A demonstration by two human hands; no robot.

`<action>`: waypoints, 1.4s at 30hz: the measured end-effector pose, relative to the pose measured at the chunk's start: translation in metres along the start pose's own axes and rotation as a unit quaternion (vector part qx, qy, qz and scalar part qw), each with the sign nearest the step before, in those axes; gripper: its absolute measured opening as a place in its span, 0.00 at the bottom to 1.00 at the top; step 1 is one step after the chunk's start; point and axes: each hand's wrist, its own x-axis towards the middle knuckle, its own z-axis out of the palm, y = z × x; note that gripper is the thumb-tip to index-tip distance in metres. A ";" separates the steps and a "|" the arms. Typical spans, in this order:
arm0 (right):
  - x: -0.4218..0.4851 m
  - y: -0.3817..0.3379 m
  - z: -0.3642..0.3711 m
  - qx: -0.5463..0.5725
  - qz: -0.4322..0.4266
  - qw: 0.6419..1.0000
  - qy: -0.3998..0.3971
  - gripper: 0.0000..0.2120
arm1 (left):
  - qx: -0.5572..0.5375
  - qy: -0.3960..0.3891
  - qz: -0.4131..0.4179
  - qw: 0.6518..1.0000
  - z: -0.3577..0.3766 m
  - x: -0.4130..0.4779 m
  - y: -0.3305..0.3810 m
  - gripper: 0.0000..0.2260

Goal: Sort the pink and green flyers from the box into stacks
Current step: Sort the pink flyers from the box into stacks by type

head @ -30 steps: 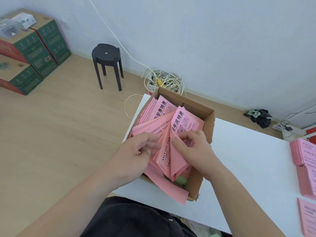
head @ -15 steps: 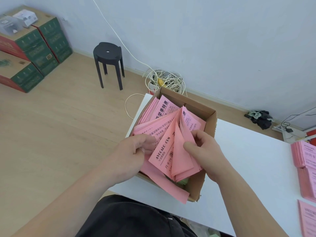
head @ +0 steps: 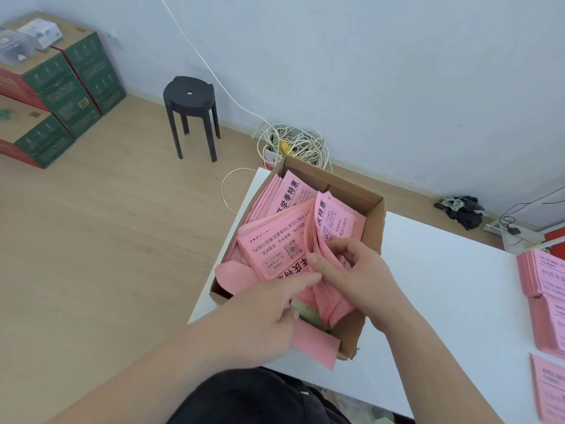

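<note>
A brown cardboard box (head: 371, 223) sits on the left end of a white table (head: 443, 295), full of loose pink flyers (head: 275, 237). A bit of green flyer (head: 302, 309) shows low in the box under the pink ones. My right hand (head: 354, 270) reaches into the box with thumb and fingers curled round a bundle of pink flyers, bending them upward. My left hand (head: 260, 316) lies over the near side of the box, its fingers stretched onto the flat pink flyers beside the right thumb. One pink flyer (head: 315, 344) hangs over the box's near wall.
Stacks of pink flyers (head: 547, 280) lie at the table's right edge. On the wooden floor stand a black stool (head: 189, 96), green and red cartons (head: 58, 87) at the left, and a coil of white cable (head: 293, 142) behind the box.
The right hand has pushed deeper into the box and bent the bundle up and to the right. A flat flyer with a printed code now lies exposed. The left hand slid toward the right thumb.
</note>
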 end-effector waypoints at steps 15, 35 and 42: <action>-0.004 -0.005 -0.009 0.036 0.002 0.999 -0.021 0.16 | 0.002 0.112 -0.104 0.988 -0.026 0.014 -0.020 0.18; -0.002 0.005 -0.014 0.002 -0.027 0.999 -0.023 0.17 | -0.133 0.114 -0.061 0.983 -0.023 0.062 0.017 0.28; -0.003 0.006 -0.014 0.008 -0.035 0.999 -0.018 0.17 | -0.180 0.084 -0.115 0.973 -0.011 0.067 0.012 0.08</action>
